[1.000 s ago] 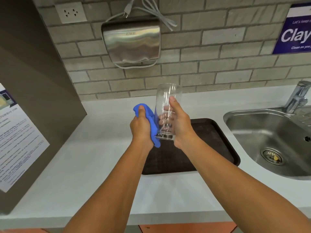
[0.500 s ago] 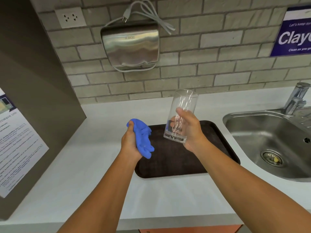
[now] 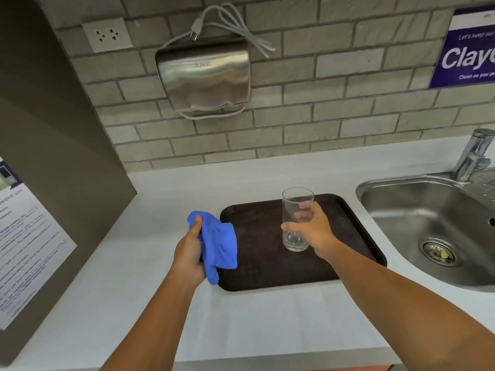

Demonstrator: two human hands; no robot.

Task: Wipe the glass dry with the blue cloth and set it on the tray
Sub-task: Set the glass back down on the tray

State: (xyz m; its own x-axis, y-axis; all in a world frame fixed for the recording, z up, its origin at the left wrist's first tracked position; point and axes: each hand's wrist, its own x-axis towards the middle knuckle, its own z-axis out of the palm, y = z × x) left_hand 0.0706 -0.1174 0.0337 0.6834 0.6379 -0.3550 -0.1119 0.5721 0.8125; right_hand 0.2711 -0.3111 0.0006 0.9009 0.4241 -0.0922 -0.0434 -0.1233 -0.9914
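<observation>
A tall clear glass [image 3: 296, 210] stands upright with its base on or just above the dark brown tray [image 3: 257, 269] in the middle of the white counter. My right hand [image 3: 312, 228] is wrapped around the glass's lower half. My left hand [image 3: 190, 250] grips the crumpled blue cloth [image 3: 218, 243] at the tray's left edge, apart from the glass. The cloth hangs over the tray's left rim.
A steel sink [image 3: 434, 231] with a tap [image 3: 474, 156] lies right of the tray. A brown cabinet side [image 3: 53, 156] with a paper notice [image 3: 24, 250] stands at the left. A steel hand dryer [image 3: 203, 76] and a wall socket [image 3: 107, 34] hang on the brick wall.
The glass has come down from chest height onto the tray in my right hand. My left hand has drawn the cloth away from the glass, left and down.
</observation>
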